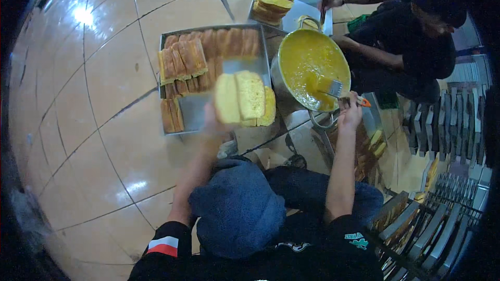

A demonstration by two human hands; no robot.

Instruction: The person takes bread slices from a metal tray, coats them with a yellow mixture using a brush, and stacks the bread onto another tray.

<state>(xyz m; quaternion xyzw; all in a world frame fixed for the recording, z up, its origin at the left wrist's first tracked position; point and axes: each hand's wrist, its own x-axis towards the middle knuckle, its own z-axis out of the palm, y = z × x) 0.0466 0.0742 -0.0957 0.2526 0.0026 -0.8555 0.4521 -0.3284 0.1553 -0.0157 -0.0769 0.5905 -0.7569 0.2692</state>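
Observation:
Several yellow bread slices rest in my left hand, which is blurred and raised over the near right part of a metal tray. Browned bread pieces fill the tray's far side, with more stacked at its left edge. My right hand grips a flat brush by its orange-tipped handle. The bristles touch the yellow liquid in a large metal pot with loop handles, right of the tray.
A co-worker's hand holds a dark handled tool by a second tray bearing bread. Another tray with bread lies right of my right forearm. Racks of stacked metal trays stand at the right. Tiled floor extends leftward.

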